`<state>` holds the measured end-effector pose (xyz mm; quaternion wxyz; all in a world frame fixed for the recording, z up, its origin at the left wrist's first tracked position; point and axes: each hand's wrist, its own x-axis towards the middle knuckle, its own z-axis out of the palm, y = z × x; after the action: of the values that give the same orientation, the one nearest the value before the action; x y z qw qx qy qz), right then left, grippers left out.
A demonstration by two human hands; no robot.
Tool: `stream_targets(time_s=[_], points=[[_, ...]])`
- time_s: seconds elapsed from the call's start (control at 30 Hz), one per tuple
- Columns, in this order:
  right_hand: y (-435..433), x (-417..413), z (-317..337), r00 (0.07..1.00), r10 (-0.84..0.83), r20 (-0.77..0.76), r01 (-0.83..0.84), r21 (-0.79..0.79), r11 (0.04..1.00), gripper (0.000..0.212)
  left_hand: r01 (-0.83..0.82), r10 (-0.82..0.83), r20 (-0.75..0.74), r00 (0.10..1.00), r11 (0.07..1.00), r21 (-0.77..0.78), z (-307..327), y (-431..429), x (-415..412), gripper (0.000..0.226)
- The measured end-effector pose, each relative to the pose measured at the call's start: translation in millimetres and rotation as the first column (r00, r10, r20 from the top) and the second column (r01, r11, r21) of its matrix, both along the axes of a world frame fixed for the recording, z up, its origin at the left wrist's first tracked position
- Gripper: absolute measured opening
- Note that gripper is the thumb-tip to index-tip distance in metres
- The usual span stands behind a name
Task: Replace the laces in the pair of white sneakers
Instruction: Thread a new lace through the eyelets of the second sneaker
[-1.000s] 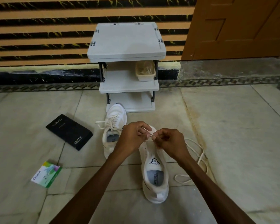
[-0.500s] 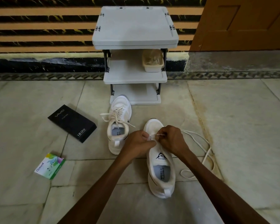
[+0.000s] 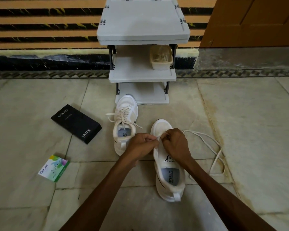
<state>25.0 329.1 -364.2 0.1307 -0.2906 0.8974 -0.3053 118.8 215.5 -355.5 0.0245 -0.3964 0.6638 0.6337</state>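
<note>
Two white sneakers stand on the stone floor. The left sneaker [image 3: 125,120] is laced, its lace ends loose at both sides. The right sneaker [image 3: 169,170] lies nearer me, toe pointing away. My left hand [image 3: 143,144] and my right hand [image 3: 175,142] meet over its front eyelets, both pinching a white lace [image 3: 212,145]. The rest of that lace trails in loops over the floor to the right of the shoe. The eyelets under my hands are hidden.
A grey three-tier plastic rack [image 3: 143,47] stands against the striped wall, a beige tub [image 3: 160,57] on its middle shelf. A black box [image 3: 76,123] and a small green-white carton [image 3: 54,167] lie on the floor at left. A wooden door [image 3: 257,20] is at the back right.
Both hands have dropped from above the right sneaker down onto its front eyelets, still pinching the lace. The view has tilted down and closer.
</note>
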Motion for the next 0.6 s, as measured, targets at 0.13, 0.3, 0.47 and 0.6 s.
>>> stream_targets(time_s=[0.13,0.3,0.47,0.6], points=[[3.4,-1.1,2.1,0.999,0.021,-0.031,-0.02,0.02,1.0,0.02,0.012,-0.012,-0.017,1.0,1.0,-0.011,-4.9,0.0,-0.4,0.026],[6.9,-3.1,4.6,0.994,0.1,-0.046,-0.098,0.042,0.994,0.018,0.025,-0.025,-0.02,0.999,1.0,-0.002,-7.4,-1.8,0.5,0.029],[4.8,0.7,6.6,0.988,0.128,-0.082,-0.126,0.022,0.992,0.019,0.038,-0.038,-0.014,0.999,0.999,0.018,-5.8,-2.6,0.5,0.03],[4.0,-0.2,7.9,0.983,0.155,-0.102,-0.15,0.062,0.987,0.019,0.027,-0.027,-0.033,0.999,0.999,0.027,-3.7,-1.7,1.3,0.029]])
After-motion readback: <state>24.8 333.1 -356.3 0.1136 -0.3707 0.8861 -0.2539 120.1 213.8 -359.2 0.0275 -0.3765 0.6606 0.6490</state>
